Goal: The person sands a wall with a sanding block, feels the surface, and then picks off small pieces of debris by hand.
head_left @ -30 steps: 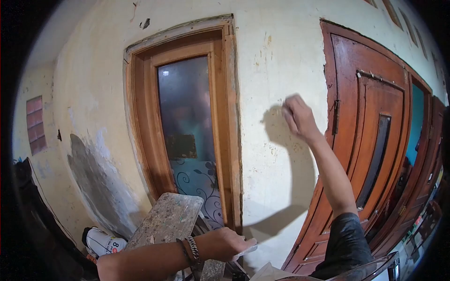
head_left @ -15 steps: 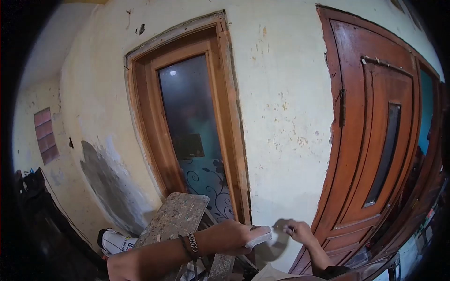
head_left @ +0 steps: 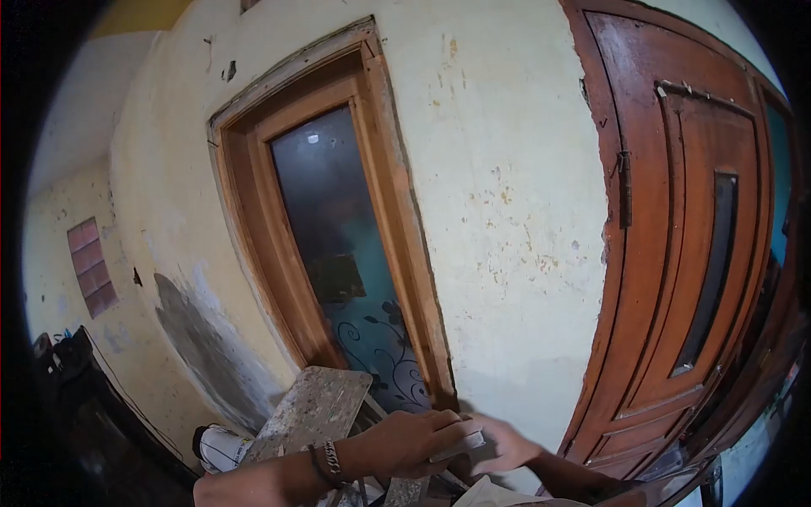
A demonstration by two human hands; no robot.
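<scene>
My left hand (head_left: 414, 444), with a dark band and a chain bracelet at the wrist, is closed round a pale, flat, block-shaped piece (head_left: 460, 447). Its whitish end sticks out past my fingers. Right beside that end is my right hand (head_left: 507, 446), slightly blurred. Its fingers reach along the upper side, and its thumb is spread apart below. Under my left forearm stands a worn, paint-spattered board (head_left: 317, 406), like the top of a bench or step stool.
Behind is a peeling cream wall (head_left: 507, 253). A wood-framed glass door (head_left: 338, 211) is at centre left, and a reddish-brown panelled door (head_left: 676, 253) at right. A white bucket (head_left: 224, 448) stands low at left, near a dark covered object (head_left: 93, 414).
My right hand has moved left, from a pinch held apart to the end of the pale piece, its thumb now spread. My left hand keeps its hold. The view has shifted slightly.
</scene>
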